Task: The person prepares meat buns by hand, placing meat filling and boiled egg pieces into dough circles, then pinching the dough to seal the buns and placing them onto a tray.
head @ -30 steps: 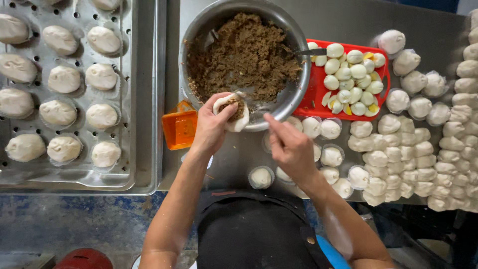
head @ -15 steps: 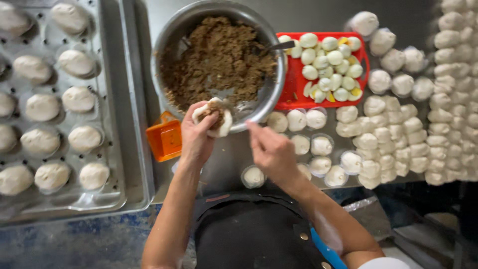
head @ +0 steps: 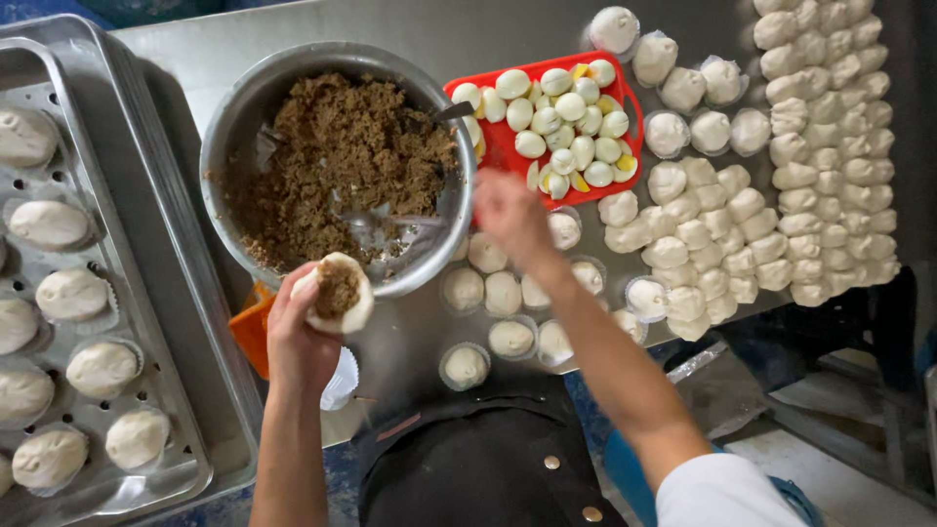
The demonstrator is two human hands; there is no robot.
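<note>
Dough cup [head: 335,292] in raised left hand [head: 305,344]

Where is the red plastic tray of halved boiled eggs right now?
The red plastic tray sits on the steel table, right of the metal bowl, beyond the right hand.

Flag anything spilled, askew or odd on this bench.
Nothing spilled. One oddity: the orange container sits wedged half under the metal bowl at the bench edge. The left hand holds a filled dough round; the right hand hovers over the dough pieces.
</note>
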